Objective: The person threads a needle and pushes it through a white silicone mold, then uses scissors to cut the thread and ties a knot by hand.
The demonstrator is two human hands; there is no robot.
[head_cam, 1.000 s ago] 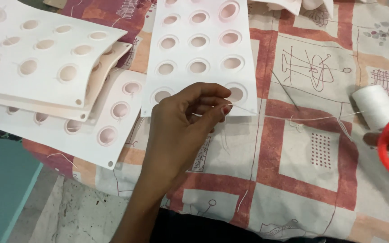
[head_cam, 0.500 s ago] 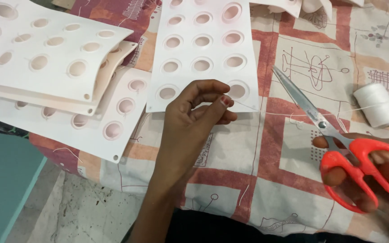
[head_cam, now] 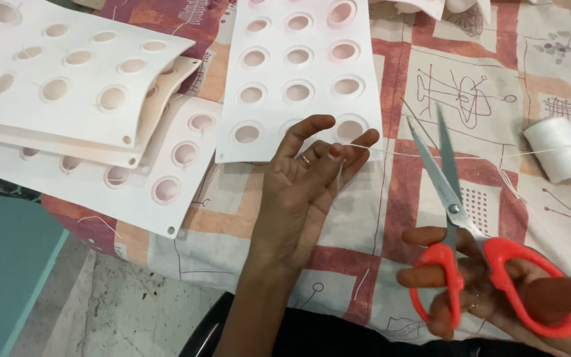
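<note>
White thread (head_cam: 424,153), taut from our left hand (head_cam: 305,182) pinch to the spool (head_cam: 561,150). Since a second ago our right hand (head_cam: 497,291) brought orange scissors (head_cam: 460,231) in, blades now parted astride it; fingers through the loops. Uncut.

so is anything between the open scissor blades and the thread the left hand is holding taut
Nothing visible. The scissors in the right hand point open-bladed at the thread, which runs from the left hand to the spool. Only bare patterned cloth lies under that stretch.
</note>
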